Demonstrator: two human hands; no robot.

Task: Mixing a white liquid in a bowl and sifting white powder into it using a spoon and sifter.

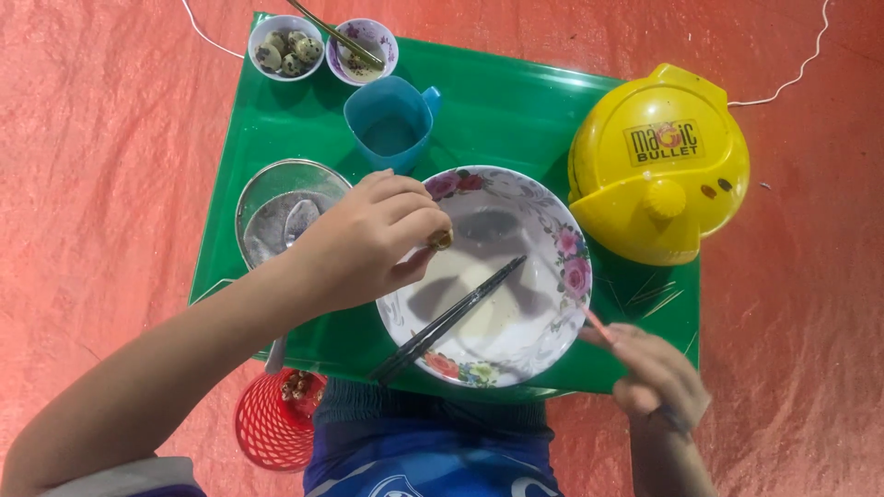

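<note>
Looking down, head view: I see both hands over a green tray [276, 129] on red sheeting.
Left hand: my left hand [368, 241] pinches a small brownish thing [442, 240], too small to name, between thumb and fingertips above the floral bowl's [573, 267] near rim.
Right hand: my right hand [658, 373] is curled around a thin pink stick [599, 326] just beside the bowl's right edge.
Bowl: it holds pale liquid; dark chopsticks [451, 317] lie across it, tips inside.
Around: a metal strainer [276, 216] sits left, a blue cup [391, 120] behind, a small bowl of speckled quail eggs [287, 48] at the far corner, a yellow domed appliance [658, 161] right, a red basket [272, 428] below the tray.
</note>
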